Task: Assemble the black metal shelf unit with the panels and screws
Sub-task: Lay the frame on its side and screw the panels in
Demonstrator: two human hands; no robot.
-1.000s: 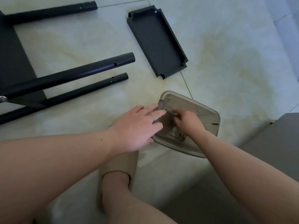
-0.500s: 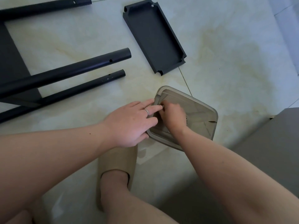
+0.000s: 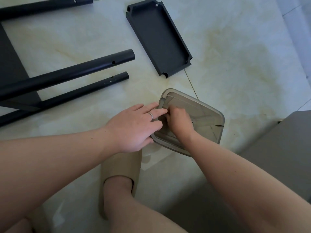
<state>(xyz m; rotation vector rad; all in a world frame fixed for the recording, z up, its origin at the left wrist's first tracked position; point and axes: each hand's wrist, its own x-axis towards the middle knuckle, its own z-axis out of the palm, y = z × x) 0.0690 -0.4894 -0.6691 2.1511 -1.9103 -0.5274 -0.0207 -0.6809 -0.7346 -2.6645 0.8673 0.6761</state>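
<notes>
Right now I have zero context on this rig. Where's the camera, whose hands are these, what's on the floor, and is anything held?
There is no machine here. A person works with bare hands, and the single picture comes from a wide-angle camera worn on their head, looking forward and down. That is why both arms enter from the bottom.

The left hand, which wears a ring, lies with straight fingers on the edge of a translucent container on the tiled floor. The right hand reaches inside the container with curled fingers. It is blurred, so I cannot tell whether it pinches a screw.

Farther off lie a black shelf panel with raised edges and three black tubes, which run toward a dark panel at the left edge. A foot in a beige slipper is below the hands.
</notes>
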